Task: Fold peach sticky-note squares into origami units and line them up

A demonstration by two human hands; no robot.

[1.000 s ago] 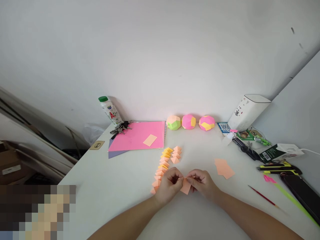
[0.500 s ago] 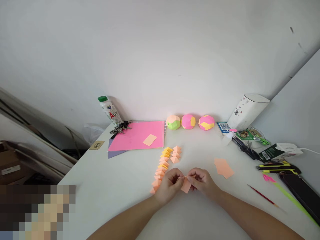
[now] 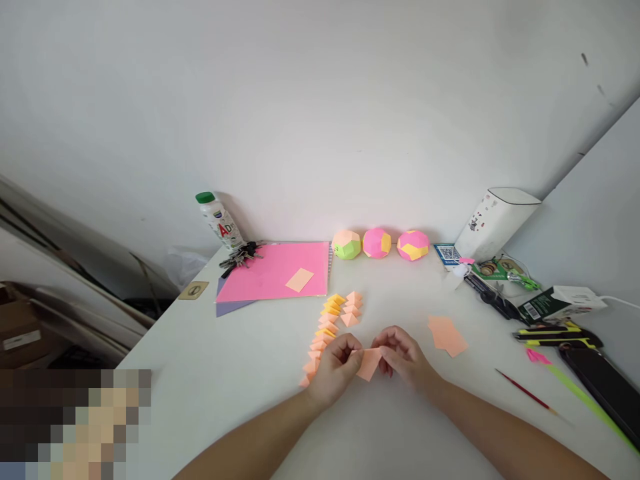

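A small peach paper sheet (image 3: 369, 365) is held over the table between my two hands. My left hand (image 3: 337, 370) pinches its left corner between thumb and fingers. At the upper right corner, my right hand (image 3: 404, 357) has its thumb and fingertips on the paper. Beyond my left hand runs a row of folded paper units (image 3: 326, 332) in peach and yellow, its near end partly covered by that hand. A shorter row of folded peach units (image 3: 353, 309) lies beside it. To the right rests a loose stack of peach paper sheets (image 3: 447, 335).
Three paper balls (image 3: 377, 244) stand along the wall. At the left are a pink sheet (image 3: 270, 267) with a peach paper on it, keys (image 3: 243, 257) and a bottle (image 3: 220, 220). A brush (image 3: 525, 388), a yellow-black cutter (image 3: 557, 335) and a white box (image 3: 495, 223) occupy the right side.
My right hand has shifted slightly up and away from my left, its grip moving to the paper's upper right corner. The paper has moved a little left. Everything else stays put.
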